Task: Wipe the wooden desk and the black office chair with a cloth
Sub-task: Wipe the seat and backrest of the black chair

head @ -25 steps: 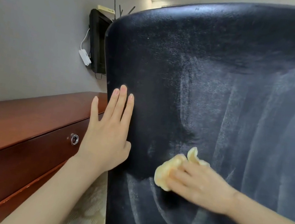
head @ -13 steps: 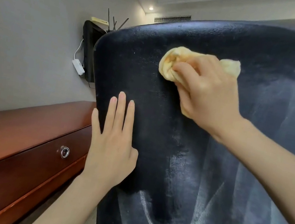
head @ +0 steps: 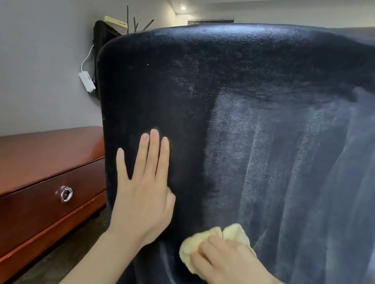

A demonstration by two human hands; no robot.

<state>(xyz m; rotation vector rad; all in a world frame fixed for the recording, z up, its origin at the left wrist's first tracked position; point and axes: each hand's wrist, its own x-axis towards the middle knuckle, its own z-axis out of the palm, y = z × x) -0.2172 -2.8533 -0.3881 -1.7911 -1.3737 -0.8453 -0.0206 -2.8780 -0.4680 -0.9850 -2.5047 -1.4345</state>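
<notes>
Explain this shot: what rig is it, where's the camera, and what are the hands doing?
There is no robot here. A person wears a wide-angle camera on the head, looking forward and down at their own bare hands. The big dark surface is the back of a black chair, streaked with pale wipe marks. The left hand lies flat on it, fingers straight. The right hand presses a bunched yellow cloth against the lower part of the chair back. To the left stands a wooden desk with a ring-pull drawer.
</notes>
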